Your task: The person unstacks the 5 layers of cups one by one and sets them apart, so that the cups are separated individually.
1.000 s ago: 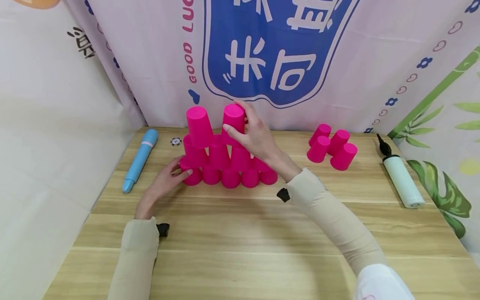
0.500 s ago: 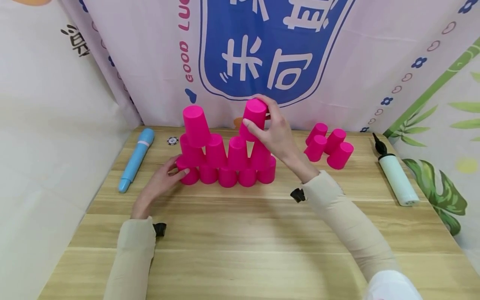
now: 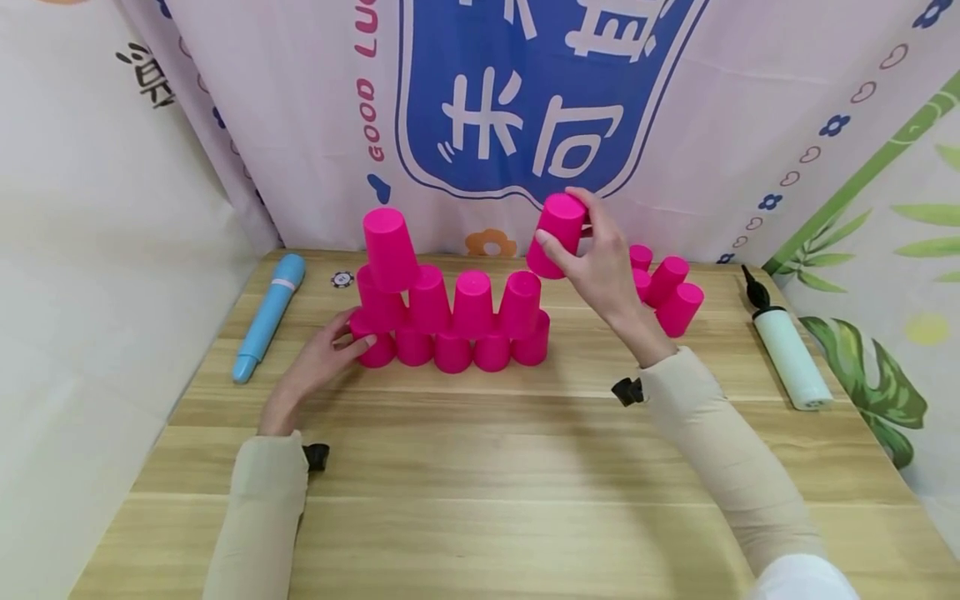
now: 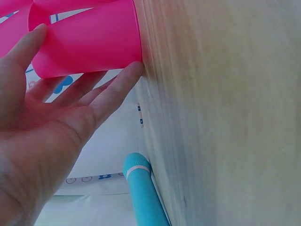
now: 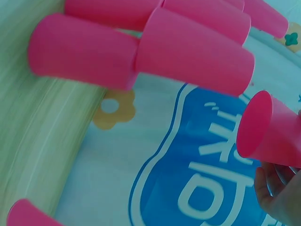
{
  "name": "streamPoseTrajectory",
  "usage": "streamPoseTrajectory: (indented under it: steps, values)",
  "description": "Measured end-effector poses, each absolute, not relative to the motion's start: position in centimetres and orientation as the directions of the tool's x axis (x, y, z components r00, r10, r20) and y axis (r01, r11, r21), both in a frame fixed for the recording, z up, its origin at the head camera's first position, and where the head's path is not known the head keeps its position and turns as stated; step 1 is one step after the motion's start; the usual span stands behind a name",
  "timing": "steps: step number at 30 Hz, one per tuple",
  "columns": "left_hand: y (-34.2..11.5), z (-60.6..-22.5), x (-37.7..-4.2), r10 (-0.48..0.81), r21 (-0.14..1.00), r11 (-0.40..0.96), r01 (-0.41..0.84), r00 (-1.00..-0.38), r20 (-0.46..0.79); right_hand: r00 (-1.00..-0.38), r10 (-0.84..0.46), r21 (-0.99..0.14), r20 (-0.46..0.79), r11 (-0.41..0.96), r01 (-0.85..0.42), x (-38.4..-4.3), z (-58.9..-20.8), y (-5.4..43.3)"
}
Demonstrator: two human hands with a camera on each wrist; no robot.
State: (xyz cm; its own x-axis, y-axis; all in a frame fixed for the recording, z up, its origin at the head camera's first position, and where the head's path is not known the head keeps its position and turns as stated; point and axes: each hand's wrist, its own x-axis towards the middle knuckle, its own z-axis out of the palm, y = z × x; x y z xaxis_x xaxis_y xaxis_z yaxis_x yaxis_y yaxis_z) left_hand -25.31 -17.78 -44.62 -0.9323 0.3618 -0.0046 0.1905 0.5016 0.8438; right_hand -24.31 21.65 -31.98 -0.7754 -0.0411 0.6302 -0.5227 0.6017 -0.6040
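Observation:
Pink plastic cups stand upside down in stepped rows. The bottom row [image 3: 453, 353] carries a second row [image 3: 472, 304], and a single cup [image 3: 390, 250] sits on top at the left end. My left hand [image 3: 318, 367] touches the leftmost bottom cup [image 4: 94, 40], thumb in front and fairly straight fingers along its side and behind. Raised to the right of the stack, my right hand [image 3: 603, 267] grips another upside-down cup [image 3: 557, 235] between thumb and fingers. That cup is apart from the stack; its open mouth shows in the right wrist view.
Several more pink cups [image 3: 679, 308] stand behind my right hand, partly hidden. A blue tube-shaped pump [image 3: 270, 317] and a round chip [image 3: 342, 279] lie at left. A pale green hand pump [image 3: 791, 358] lies at right. A printed curtain [image 3: 315, 125] hangs behind the table.
My right hand has lifted its cup off the second row and carried it rightward, away from the stack. The left hand stays at the leftmost bottom cup.

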Motion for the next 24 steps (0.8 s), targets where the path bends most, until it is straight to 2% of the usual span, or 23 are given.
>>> streamPoseTrajectory:
  steps: [8,15,19,24]
  values:
    - [-17.7,-44.6,-25.2,0.363,0.836,0.512,0.198,-0.932,-0.002,-0.774,0.034,-0.612,0.632,0.635,-0.472,-24.0,-33.2,24.3]
    - [-17.0,-42.5,-24.3,0.362,0.842,0.515,0.163,-0.931,-0.041,-0.79,0.092,-0.637,0.606,0.65,-0.414,-23.6,-34.5,26.0]
    - [-17.6,-44.2,-25.2,0.358,0.84,0.514,0.175,-0.933,-0.025,-0.801,0.123,-0.648,0.586,0.664,-0.372,-23.2,-35.4,27.0]
    - [-17.8,-44.5,-25.3,0.356,0.834,0.522,0.18,-0.934,-0.022,-0.804,0.138,-0.651,0.578,0.672,-0.353,-22.8,-36.7,28.2]
